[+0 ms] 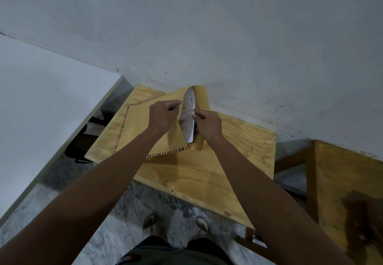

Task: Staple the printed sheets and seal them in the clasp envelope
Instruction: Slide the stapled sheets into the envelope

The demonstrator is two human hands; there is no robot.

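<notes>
Both hands pinch envelope mouth around sheets on wooden table.

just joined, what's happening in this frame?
A person stands at a small wooden table, loading printed sheets into a brown clasp envelope. The left hand grips the upper edge of the envelope mouth, holding it open; the right hand pinches the sheets, which are partly inside. The envelope is not sealed yet.

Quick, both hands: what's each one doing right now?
Left hand: grips the envelope at its open mouth.
Right hand: pinches the sheets going into the envelope.
</notes>
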